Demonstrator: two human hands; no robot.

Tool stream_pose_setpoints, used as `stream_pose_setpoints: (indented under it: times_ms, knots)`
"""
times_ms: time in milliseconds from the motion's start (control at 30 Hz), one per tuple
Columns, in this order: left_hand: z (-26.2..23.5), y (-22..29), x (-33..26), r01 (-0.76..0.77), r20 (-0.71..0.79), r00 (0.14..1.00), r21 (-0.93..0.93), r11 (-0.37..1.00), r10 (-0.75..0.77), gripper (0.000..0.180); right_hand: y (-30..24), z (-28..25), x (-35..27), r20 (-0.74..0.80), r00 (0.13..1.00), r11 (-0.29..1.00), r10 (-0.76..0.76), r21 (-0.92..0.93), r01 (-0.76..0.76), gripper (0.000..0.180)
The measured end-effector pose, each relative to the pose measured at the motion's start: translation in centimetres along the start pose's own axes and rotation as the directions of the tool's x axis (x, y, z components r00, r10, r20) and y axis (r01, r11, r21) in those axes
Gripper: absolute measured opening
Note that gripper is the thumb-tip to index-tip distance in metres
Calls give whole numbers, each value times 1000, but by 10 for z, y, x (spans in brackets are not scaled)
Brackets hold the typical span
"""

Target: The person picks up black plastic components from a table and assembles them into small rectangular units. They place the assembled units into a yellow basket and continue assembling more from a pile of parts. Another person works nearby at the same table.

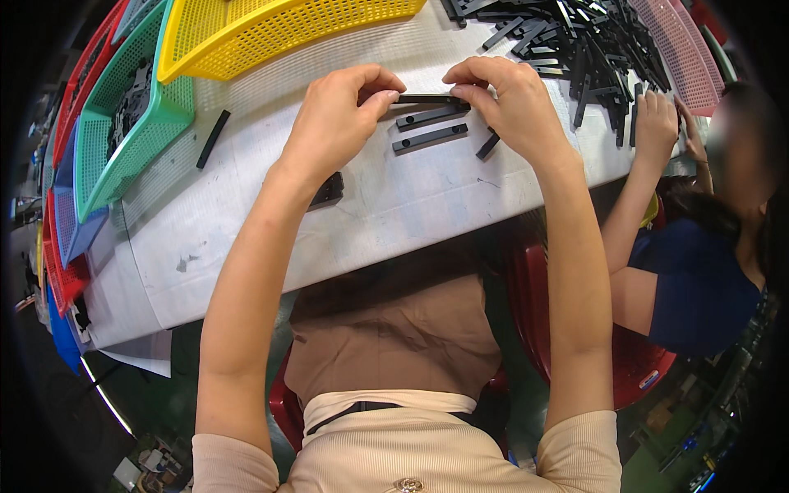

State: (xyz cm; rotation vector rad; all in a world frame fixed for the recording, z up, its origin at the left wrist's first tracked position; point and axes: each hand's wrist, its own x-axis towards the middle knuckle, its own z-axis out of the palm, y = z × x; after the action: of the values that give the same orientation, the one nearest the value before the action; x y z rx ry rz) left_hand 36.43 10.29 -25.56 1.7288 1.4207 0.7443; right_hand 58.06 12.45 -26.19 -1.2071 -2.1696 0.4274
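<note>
Between my two hands a slim black bar (427,99) is held level above the table. My left hand (339,103) pinches its left end between thumb and fingers, and my right hand (511,97) pinches the right end. Just below it on the table lie two similar bars, an upper black bar (429,117) and a lower black bar (430,139), roughly parallel, with small round marks near their ends. Another short black piece (487,146) pokes out under my right hand. Beside my left wrist sits a black block or stack (329,191), partly hidden by the forearm.
A large heap of black bars (588,53) covers the far right. A co-worker's hand (656,123) reaches to its edge. A yellow basket (271,45) stands at the back, a green basket (152,144) with black parts at left, a pink basket (678,49) far right. One loose bar (214,140) lies left.
</note>
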Motion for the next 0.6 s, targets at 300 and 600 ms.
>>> stream_pose_setpoints:
  times_ms: [300,600]
  knots:
    - [8,-8,9,-207,-118,961,300,931,252,15,-8,0,2,54,998,999,31,-20,-30,10]
    - [6,-13,7,-216,-152,956,207,954,250,14,7,11,12,-10,999,995,-31,-97,30,10]
